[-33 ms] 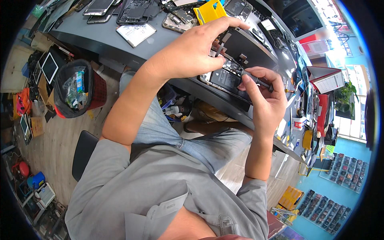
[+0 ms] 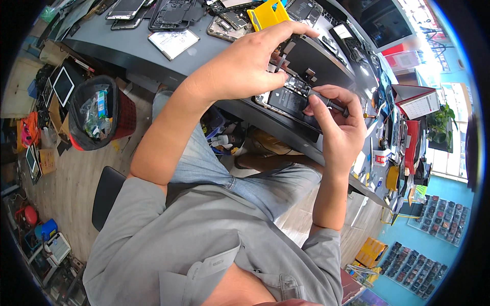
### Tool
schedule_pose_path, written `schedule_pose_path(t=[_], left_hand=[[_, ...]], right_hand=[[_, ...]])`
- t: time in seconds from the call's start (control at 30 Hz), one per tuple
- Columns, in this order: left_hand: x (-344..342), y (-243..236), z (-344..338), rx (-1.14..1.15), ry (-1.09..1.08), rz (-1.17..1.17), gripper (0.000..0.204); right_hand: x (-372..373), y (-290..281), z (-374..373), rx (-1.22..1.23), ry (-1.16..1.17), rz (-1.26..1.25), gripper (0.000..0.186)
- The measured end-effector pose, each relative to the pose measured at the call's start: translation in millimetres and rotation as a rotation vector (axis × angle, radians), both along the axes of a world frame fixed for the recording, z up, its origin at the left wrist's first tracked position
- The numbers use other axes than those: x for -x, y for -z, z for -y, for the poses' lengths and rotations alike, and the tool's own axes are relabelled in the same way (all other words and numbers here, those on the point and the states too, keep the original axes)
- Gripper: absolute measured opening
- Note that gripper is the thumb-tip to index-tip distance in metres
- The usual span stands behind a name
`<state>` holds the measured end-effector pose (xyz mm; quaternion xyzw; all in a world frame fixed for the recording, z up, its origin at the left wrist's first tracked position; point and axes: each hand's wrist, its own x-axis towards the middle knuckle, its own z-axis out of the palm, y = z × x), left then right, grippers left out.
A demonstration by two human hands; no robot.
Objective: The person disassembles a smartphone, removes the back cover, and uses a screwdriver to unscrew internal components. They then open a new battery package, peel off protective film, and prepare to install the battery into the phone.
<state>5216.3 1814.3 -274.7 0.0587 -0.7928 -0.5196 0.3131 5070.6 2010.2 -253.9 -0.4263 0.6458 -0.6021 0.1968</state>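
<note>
An opened phone [image 2: 289, 102] with its dark battery and inner parts bare lies near the front edge of the desk. Its screen panel [image 2: 320, 57] stands tilted up along the far side. My left hand [image 2: 245, 66] steadies the phone, the thumb down by its inner parts and the index finger reaching along the top of the raised panel. The remaining left fingers are partly hidden. In my right hand [image 2: 337, 115] a screwdriver [image 2: 334, 105] with a dark handle is pinched between thumb and fingers, slanting over the phone; I cannot make out its tip.
Phone parts and a yellow stand [image 2: 268, 15] crowd the back of the grey desk [image 2: 117, 41]. A white-faced flat piece [image 2: 173, 43] lies left of my hand. To the right are a monitor [image 2: 383, 23], a desk calendar [image 2: 417, 103] and a white bottle [image 2: 380, 157]. A bin [image 2: 125, 115] stands on the floor.
</note>
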Motion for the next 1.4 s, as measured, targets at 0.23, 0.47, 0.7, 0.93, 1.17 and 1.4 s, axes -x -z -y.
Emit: schedule_pose_path(t=[0.23,0.47,0.7,0.93,1.17,1.4], left_hand=[[9,12,7,0.101,-0.063,-0.124,0.078],[4,8,8,0.096,-0.048,-0.097,0.077],[9,10,7,0.177,-0.101,-0.169,0.077],[7,6,4,0.031,-0.054,-0.101,0.076],[2,4,6,-0.001,-0.013,-0.032,0.078],[7,4,3,0.027,-0.032,-0.098,0.077]], right_hand=[[6,-1,4,-0.007,-0.034,-0.042,0.024],[5,-16,8,-0.082,-0.046,-0.161,0.022],[6,-25,11,-0.124,-0.028,-0.276,0.020],[-3,-78,45,-0.411,-0.155,-1.025,0.020],[14,-98,76,-0.250,-0.533,-1.132,0.019],[20,-98,71,-0.362,-0.496,-1.011,0.020]])
